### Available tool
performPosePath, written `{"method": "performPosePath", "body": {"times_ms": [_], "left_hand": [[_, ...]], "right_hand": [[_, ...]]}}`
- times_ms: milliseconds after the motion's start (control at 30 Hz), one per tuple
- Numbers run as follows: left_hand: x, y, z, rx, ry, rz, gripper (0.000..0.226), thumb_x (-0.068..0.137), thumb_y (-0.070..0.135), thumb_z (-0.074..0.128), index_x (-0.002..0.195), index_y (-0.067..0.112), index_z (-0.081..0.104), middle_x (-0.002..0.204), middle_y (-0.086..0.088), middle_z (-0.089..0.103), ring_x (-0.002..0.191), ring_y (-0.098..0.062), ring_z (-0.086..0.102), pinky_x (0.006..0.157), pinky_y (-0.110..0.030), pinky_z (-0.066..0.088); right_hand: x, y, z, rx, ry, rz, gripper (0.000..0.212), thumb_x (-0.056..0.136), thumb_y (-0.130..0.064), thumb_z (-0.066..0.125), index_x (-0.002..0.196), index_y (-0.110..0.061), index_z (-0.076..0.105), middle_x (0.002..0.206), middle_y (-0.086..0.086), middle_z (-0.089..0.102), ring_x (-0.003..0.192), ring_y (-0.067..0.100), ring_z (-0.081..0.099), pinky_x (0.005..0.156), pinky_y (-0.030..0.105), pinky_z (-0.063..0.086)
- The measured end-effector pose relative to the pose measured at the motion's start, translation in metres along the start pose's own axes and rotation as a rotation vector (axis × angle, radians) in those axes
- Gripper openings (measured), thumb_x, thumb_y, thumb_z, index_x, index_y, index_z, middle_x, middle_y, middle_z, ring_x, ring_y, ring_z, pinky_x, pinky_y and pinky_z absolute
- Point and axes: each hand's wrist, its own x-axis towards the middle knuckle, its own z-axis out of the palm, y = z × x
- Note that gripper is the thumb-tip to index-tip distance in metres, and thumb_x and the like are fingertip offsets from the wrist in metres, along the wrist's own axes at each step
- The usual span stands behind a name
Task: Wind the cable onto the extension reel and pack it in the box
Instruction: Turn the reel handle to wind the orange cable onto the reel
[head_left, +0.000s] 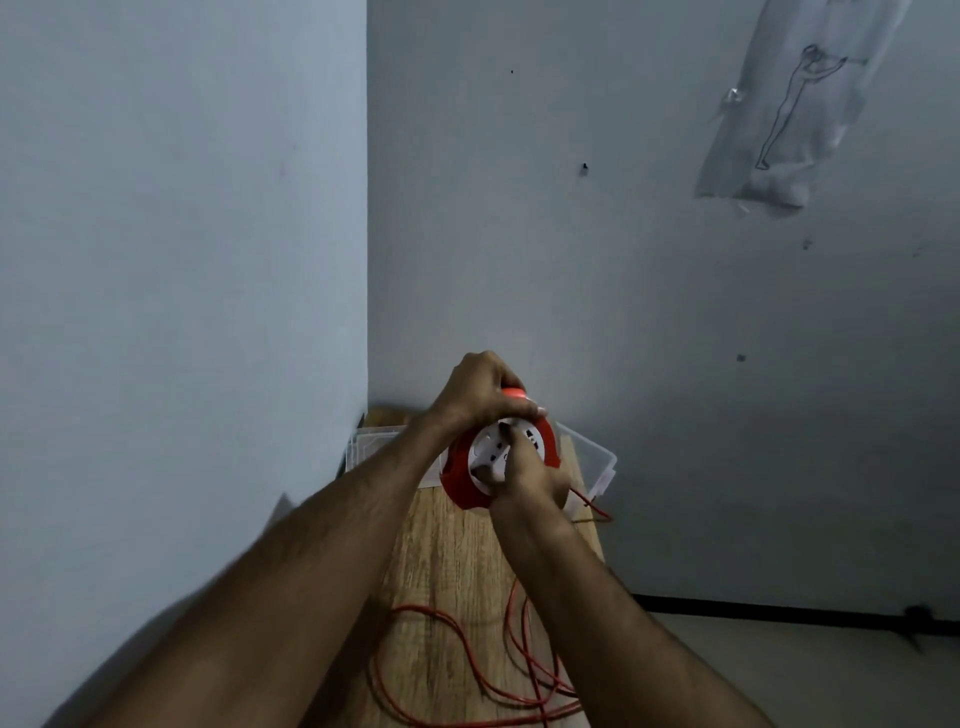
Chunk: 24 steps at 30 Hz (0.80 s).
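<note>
Behind both hands, reel (470, 480) hides most of box (589, 457).

I'm looking at a plain room corner, likely a home: bare pale-blue walls (182, 234), narrow wood-grain table (457, 561) pushed into the far corner, line drawing in plastic sleeve (779, 114) taped up far right, black skirting (779, 610) along the floor.

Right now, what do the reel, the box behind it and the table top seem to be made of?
The reel looks like glossy moulded plastic: an orange-red body with a white socket face. The box seems to be clear plastic, since the wall shows through it. The table top shows pale wood grain with a matt finish; solid wood or laminate, I cannot tell.
</note>
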Motion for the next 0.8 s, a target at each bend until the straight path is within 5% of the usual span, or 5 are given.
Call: {"method": "performPosePath", "body": {"times_ms": [167,267,367,500,800], "left_hand": [[0.000,-0.005,-0.004,-0.047,0.037,-0.042,0.036,0.072,0.043,0.089,0.088,0.011,0.083,0.079,0.000,0.077,0.066,-0.008,0.069,0.056,-0.019,0.052],[0.000,-0.008,-0.010,-0.083,0.041,-0.070,0.036,0.070,0.042,0.091,0.083,0.010,0.083,0.076,-0.003,0.078,0.067,-0.016,0.073,0.060,-0.030,0.058],[0.000,-0.010,-0.015,-0.083,0.000,-0.089,0.038,0.072,0.043,0.089,0.086,0.008,0.082,0.081,-0.005,0.079,0.070,-0.019,0.075,0.065,-0.034,0.063],[0.001,-0.012,-0.019,-0.099,-0.039,-0.103,0.039,0.069,0.048,0.088,0.083,0.012,0.082,0.077,-0.004,0.079,0.071,-0.021,0.075,0.067,-0.040,0.063],[-0.003,0.000,-0.015,-0.112,-0.101,-0.076,0.030,0.076,0.037,0.086,0.094,0.013,0.082,0.088,-0.003,0.079,0.073,-0.015,0.075,0.070,-0.035,0.065]], "right_hand": [[0.004,-0.002,-0.001,-0.117,-0.050,-0.147,0.047,0.081,-0.022,0.085,0.118,-0.011,0.058,0.111,0.008,0.065,0.103,0.032,0.070,0.087,0.049,0.061],[0.004,0.001,-0.026,-0.676,-0.177,-1.161,0.015,0.085,-0.014,0.078,0.095,-0.012,0.067,0.091,0.004,0.073,0.081,0.015,0.069,0.076,0.012,0.052],[0.018,-0.004,-0.048,-1.190,-0.402,-1.873,0.021,0.083,-0.016,0.075,0.104,-0.012,0.071,0.097,0.008,0.076,0.095,0.024,0.072,0.081,0.039,0.062],[0.036,-0.021,-0.054,-1.715,-0.505,-1.842,0.049,0.081,-0.030,0.084,0.126,-0.029,0.066,0.127,0.007,0.070,0.142,0.032,0.043,0.106,0.060,0.040],[0.046,-0.033,-0.048,-1.924,-0.464,-2.024,0.066,0.077,-0.040,0.085,0.136,-0.031,0.057,0.130,0.015,0.064,0.130,0.037,0.048,0.107,0.061,0.032]]}}
